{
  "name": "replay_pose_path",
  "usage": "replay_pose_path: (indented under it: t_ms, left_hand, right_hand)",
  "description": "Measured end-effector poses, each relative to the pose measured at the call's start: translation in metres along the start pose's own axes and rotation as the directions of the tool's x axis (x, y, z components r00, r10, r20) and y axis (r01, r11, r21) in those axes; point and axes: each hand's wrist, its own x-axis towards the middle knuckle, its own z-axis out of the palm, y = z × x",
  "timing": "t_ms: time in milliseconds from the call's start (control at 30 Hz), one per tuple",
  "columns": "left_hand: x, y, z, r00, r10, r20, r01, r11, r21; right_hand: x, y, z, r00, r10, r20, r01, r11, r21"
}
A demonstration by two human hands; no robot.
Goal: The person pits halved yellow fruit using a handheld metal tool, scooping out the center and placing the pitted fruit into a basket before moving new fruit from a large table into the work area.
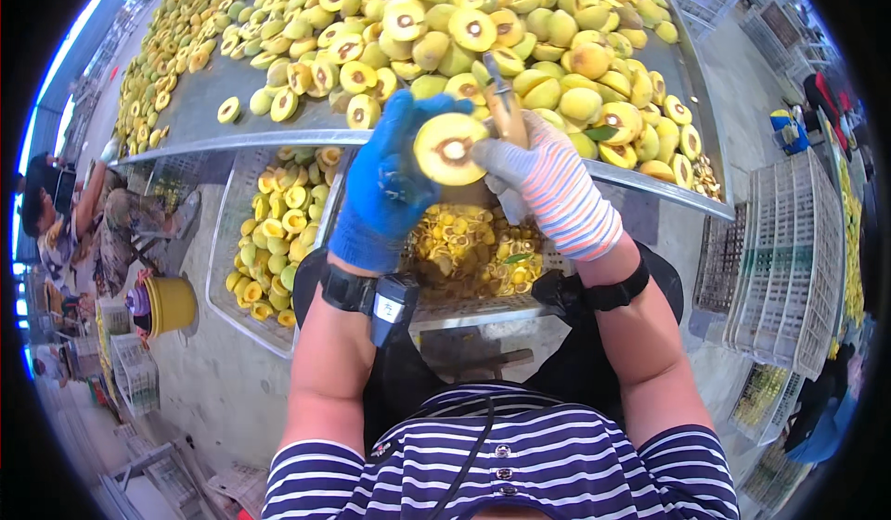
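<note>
My left hand [390, 172], in a blue knit glove, is closed around a yellow peach half [452, 149]. Its cut face is turned up and shows the brown, pale-centred pit cavity. My right hand [548, 167], in a striped glove with grey fingertips, grips a tool with a tan handle [507, 116] and a narrow metal end pointing away from me. The right thumb rests at the right edge of the peach half. Just beyond both hands, a heap of halved peaches [473, 28] covers much of a metal table [278, 136].
Below my hands, a crate [483, 318] holds yellow scraps and a few leaves. A pale crate [223, 283] of peach halves stands at left. Farther left sits another person [93, 200] near a yellow bucket [170, 304]. Stacked plastic crates [780, 260] stand at right.
</note>
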Motion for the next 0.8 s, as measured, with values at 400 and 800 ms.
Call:
replay_pose_path:
  t_ms: [400,800]
  left_hand:
    - [-0.011,0.006,-0.025,0.958,0.281,-0.063,-0.276,0.958,0.08]
    - [-0.013,0.016,-0.017,0.912,0.381,-0.152,-0.198,0.734,0.65]
  right_hand:
    - [-0.006,0.026,0.036,0.92,-0.357,0.164,0.32,0.438,-0.84]
    - [0.004,0.033,0.062,0.992,-0.047,0.115,0.116,0.687,-0.717]
